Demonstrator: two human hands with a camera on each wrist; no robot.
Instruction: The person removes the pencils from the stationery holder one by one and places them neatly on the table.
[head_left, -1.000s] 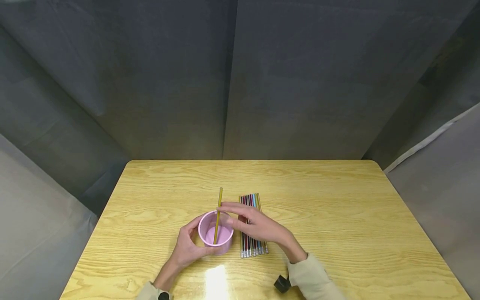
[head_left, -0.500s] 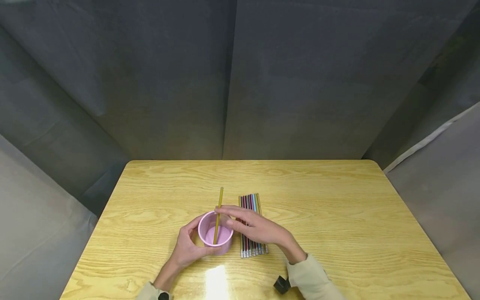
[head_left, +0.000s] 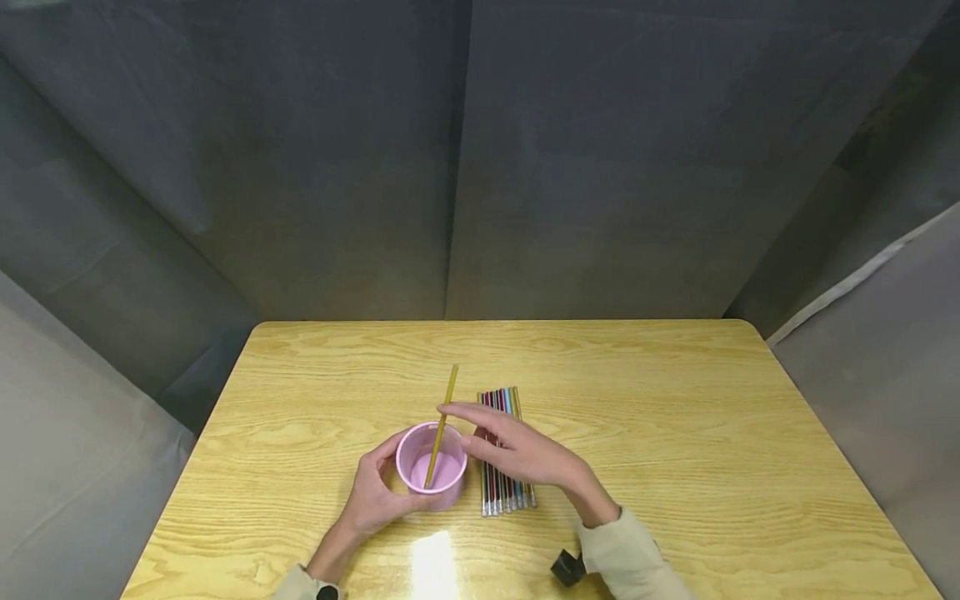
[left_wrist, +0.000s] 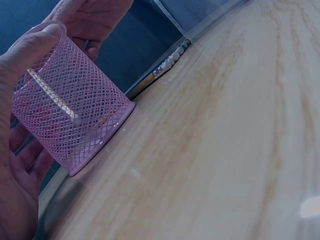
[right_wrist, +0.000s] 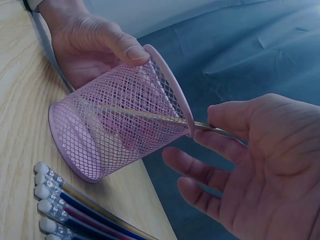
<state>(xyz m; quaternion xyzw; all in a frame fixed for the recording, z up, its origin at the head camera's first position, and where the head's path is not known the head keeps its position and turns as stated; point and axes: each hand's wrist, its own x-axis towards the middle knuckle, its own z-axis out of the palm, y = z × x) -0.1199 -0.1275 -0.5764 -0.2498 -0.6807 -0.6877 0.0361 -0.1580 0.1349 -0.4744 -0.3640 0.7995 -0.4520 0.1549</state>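
A pink mesh pencil cup (head_left: 431,454) stands on the table. My left hand (head_left: 378,492) holds its side, thumb near the rim and fingers round the far wall. One yellow pencil (head_left: 446,400) leans in the cup, its lower end inside near the bottom and its shaft tilted right over the rim. Beside the rim is my right hand (head_left: 521,446), fingers extended; its index finger lies against the pencil, and in the head view the thumb stands off from it. Just right of the cup lies a row of several pencils (head_left: 502,496), partly hidden under this hand.
The row's eraser ends (right_wrist: 45,192) point toward the person. The wooden table (head_left: 660,400) ends at a far edge before dark grey curtains (head_left: 337,167). A small black object (head_left: 567,568) sits by the right cuff.
My right hand has shifted slightly away from the person and to the right. The yellow pencil's upper end has swung right with it. The left hand and cup have not moved.
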